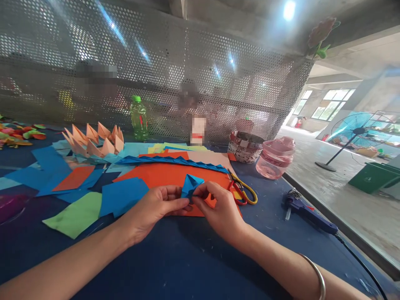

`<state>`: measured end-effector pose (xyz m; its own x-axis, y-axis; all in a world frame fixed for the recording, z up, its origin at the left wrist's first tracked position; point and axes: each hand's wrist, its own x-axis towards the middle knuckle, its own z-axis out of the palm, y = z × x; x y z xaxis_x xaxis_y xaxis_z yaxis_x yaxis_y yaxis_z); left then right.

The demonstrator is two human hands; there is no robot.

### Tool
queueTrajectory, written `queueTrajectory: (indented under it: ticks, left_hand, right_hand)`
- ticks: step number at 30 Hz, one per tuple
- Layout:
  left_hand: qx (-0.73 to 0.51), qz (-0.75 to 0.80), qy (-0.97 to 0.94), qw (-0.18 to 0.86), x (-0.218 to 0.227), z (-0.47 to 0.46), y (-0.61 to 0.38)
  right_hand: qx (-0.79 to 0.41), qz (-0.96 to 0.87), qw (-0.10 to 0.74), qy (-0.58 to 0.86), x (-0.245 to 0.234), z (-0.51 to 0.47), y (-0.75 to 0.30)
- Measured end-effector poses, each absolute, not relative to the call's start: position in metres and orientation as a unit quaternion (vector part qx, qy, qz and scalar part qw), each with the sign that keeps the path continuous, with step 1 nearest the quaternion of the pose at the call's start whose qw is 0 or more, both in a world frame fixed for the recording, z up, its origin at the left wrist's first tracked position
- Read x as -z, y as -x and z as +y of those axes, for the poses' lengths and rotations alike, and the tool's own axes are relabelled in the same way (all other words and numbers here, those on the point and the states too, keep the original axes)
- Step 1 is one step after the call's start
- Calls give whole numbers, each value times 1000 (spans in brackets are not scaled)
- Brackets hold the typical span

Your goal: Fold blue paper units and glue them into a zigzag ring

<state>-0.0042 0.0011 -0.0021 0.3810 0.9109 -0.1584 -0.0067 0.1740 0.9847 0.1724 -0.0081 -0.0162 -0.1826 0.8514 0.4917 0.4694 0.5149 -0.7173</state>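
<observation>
Blue work surface [193,266], 12 o'clock: my L grip [153,212] & R grip [220,207] pinch narrow on small folded blue paper [190,186] above orange sheet [168,177]. Over-squeezing could crush folds; scissors [242,192] close by.

Head-worn camera view, looking forward and down over a work table [175,266].

The camera sits above and behind the person's left hand [154,212] and right hand [217,208], close to both, with the forearms entering from the bottom edge. The tabletop fills the lower frame; a perforated metal screen [187,54] rises ahead.
</observation>
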Motion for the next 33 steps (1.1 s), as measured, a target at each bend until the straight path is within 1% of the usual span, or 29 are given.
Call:
queueTrajectory:
  ticks: [5,11,18,25,33]
  left_hand:
    - [-357,444,-516,640,3,2,6]
    - [-352,420,-485,682,4,3,8]
    - [-357,413,-457,703,3,4,10]
    - [-365,396,-458,707,5,5,11]
    - [-380,398,-447,705,7,5,10]
  right_hand:
    - [-225,-728,468,448,14,-10,-172]
    - [-209,-746,477,415,18,-9,-174]
    - [-194,-754,486,397,16,-6,-175]
    - [-117,-790,479,366,17,-6,-179]
    - [-12,-834,434,339,16,-3,-183]
